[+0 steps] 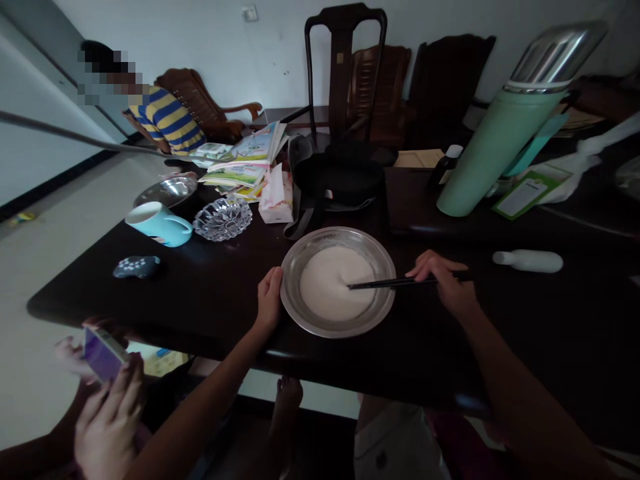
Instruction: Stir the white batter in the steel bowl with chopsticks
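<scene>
A wide metal bowl (339,329) stands on the dark table, holding a smooth, off-white liquid mixture (327,287). My left hand (270,297) grips the bowl's left rim, fingers closed against its side. Dark chopsticks (385,283) are held in my right hand (447,280), to the right of the bowl. They reach over the rim at a low slant, and their tips dip into the mixture near its middle, where the surface is dented.
Left on the table (210,300) are a blue mug (159,225), glass dish (223,219), metal basin (167,191) and game controller (136,266). Behind are tissues (277,200) and a black bag (340,180); right, a green thermos (500,147) and white bottle (530,261). Another person's hands hold a phone (104,353).
</scene>
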{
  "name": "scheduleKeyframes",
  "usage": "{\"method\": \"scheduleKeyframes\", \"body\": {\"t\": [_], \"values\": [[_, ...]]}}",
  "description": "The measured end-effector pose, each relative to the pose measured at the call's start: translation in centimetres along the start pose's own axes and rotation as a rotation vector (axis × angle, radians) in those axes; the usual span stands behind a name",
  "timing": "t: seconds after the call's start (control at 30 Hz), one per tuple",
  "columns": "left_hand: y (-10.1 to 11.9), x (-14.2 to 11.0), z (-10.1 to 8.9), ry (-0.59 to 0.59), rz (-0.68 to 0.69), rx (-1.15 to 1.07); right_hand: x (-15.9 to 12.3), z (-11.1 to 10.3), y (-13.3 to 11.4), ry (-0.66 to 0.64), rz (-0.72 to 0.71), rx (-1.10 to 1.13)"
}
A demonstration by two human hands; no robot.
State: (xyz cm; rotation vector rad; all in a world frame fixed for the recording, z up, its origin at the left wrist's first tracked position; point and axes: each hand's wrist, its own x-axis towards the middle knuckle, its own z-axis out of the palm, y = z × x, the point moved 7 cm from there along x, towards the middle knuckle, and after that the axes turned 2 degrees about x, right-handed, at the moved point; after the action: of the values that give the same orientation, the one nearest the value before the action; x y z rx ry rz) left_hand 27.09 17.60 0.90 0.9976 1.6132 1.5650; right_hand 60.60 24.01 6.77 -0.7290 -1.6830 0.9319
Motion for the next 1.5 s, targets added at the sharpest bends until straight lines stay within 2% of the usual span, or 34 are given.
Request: {"method": "scheduleKeyframes", "body": {"t": [0.07, 0.13, 0.2, 0.27, 0.3, 0.37, 0.47, 0.5, 0.63, 0.7, 0.8, 0.83, 0.9, 0.97, 1.0, 1.13, 1.17, 1.23, 1.33, 1.5], "values": [[0.1, 0.0, 0.0, 0.0, 0.002, 0.0, -0.1, 1.4, -0.1, -0.151, 0.005, -0.04], [0.2, 0.0, 0.1, -0.003, 0.006, 0.003, -0.2, 2.0, -0.3, -0.201, -0.021, -0.111], [0.3, 0.0, 0.1, -0.007, 0.006, 0.006, -0.1, 1.3, -0.3, -0.109, -0.029, -0.135], [0.3, 0.0, 0.1, -0.009, 0.003, 0.008, 0.0, 0.0, -0.2, 0.024, -0.027, -0.086], [0.2, 0.0, 0.1, -0.009, 0.001, 0.009, -0.1, -0.3, -0.1, 0.051, -0.026, -0.047], [0.1, 0.0, 0.1, -0.007, -0.001, 0.011, -0.1, 0.3, -0.1, -0.02, -0.02, -0.004], [0.1, 0.0, 0.0, -0.002, -0.006, 0.004, -0.2, 2.0, -0.3, -0.187, -0.007, -0.067], [0.1, 0.0, 0.0, 0.0, -0.008, 0.003, -0.2, 2.0, -0.3, -0.177, -0.006, -0.092], [0.3, 0.0, 0.0, 0.004, 0.003, 0.033, -0.1, 0.3, -0.1, 0.026, 0.013, -0.059], [0.4, 0.0, 0.0, 0.001, 0.011, 0.045, -0.2, 0.7, 0.0, -0.021, 0.025, -0.018], [0.4, 0.0, 0.0, 0.004, 0.014, 0.035, -0.2, 2.2, -0.1, -0.183, 0.015, -0.068], [0.4, 0.0, 0.0, 0.005, 0.013, 0.028, -0.2, 2.3, -0.2, -0.183, 0.003, -0.095], [0.3, 0.0, 0.1, 0.005, 0.006, 0.019, -0.1, 1.5, -0.2, -0.082, -0.015, -0.101], [0.2, 0.0, 0.1, -0.002, -0.002, 0.013, -0.1, 0.4, -0.2, 0.025, -0.019, -0.036], [0.2, 0.0, 0.1, -0.006, -0.004, 0.012, -0.1, 0.3, -0.1, 0.03, -0.016, -0.004], [0.2, 0.0, 0.1, -0.005, 0.001, 0.005, -0.3, 2.1, -0.2, -0.184, -0.002, -0.064], [0.3, -0.1, 0.1, -0.002, 0.0, 0.004, -0.3, 2.3, -0.2, -0.2, -0.004, -0.107], [0.4, -0.1, 0.1, 0.001, -0.004, 0.004, -0.2, 1.8, -0.1, -0.126, 0.004, -0.154], [0.4, -0.1, 0.1, -0.002, -0.011, 0.008, -0.2, 0.5, 0.3, 0.006, 0.038, -0.097], [0.3, 0.0, -0.1, 0.005, 0.006, 0.019, -0.4, 1.9, 0.1, -0.18, 0.007, -0.115]]}}
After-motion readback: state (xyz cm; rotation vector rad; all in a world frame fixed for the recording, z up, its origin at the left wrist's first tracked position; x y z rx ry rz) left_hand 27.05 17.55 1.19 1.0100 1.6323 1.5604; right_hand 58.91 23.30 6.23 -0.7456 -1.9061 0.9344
